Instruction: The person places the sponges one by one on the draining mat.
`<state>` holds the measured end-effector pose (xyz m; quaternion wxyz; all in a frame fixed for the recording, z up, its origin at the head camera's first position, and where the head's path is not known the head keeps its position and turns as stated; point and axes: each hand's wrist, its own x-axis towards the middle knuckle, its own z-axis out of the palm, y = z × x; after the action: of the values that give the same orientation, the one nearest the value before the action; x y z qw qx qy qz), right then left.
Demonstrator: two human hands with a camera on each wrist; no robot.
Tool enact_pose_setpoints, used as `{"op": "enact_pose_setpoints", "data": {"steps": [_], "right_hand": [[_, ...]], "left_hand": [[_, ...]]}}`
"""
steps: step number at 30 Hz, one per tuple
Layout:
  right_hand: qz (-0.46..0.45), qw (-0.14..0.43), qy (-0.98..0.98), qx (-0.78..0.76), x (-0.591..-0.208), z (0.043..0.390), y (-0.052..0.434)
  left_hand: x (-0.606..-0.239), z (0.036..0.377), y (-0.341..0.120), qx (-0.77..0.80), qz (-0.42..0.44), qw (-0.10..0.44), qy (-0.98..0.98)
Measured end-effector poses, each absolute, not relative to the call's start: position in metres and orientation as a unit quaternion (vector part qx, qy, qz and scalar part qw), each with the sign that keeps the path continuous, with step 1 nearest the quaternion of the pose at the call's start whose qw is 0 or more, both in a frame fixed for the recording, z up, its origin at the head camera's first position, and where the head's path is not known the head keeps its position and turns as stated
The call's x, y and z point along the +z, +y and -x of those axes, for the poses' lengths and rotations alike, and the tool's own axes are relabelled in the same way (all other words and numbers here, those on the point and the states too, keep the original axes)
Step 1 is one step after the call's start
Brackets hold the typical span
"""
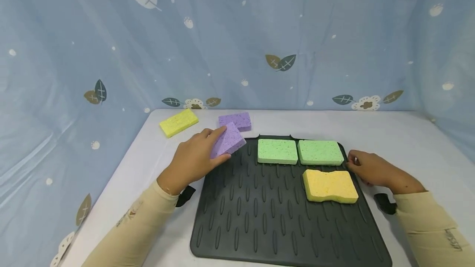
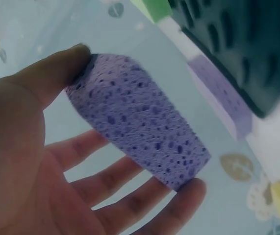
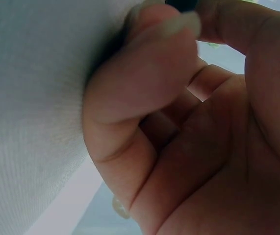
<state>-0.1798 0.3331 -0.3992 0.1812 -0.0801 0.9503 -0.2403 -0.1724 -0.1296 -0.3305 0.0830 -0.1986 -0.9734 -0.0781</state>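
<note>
My left hand (image 1: 217,145) holds a purple sponge (image 1: 231,140) tilted in the air just over the far left corner of the black ribbed mat (image 1: 259,217). In the left wrist view the thumb (image 2: 56,73) and the fingers pinch that sponge (image 2: 140,127) by its ends. My right hand (image 1: 354,163) rests on the white table at the mat's right edge, its fingers curled. In the right wrist view a dark bit of the mat's edge (image 3: 181,4) shows between forefinger and thumb. On the mat lie two green sponges (image 1: 277,151) (image 1: 320,152) side by side and a yellow sponge (image 1: 330,185).
A second purple sponge (image 1: 235,121) and another yellow sponge (image 1: 179,122) lie on the table (image 1: 389,135) behind the mat's left corner. A blue leaf-print curtain (image 1: 237,44) closes off the back and both sides. The mat's near half is bare.
</note>
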Motion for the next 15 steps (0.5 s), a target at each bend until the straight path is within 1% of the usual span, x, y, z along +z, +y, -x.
{"op": "enact_pose_setpoints", "data": {"steps": [11, 15], "right_hand": [[0.090, 0.173, 0.950, -0.243, -0.398, 0.179, 0.332], [0.086, 0.172, 0.950, -0.244, -0.398, 0.179, 0.333]], "left_hand": [[-0.336, 0.150, -0.099, -0.061, 0.260, 0.157, -0.951], [-0.338, 0.144, -0.091, -0.053, 0.276, 0.171, -0.944]]}}
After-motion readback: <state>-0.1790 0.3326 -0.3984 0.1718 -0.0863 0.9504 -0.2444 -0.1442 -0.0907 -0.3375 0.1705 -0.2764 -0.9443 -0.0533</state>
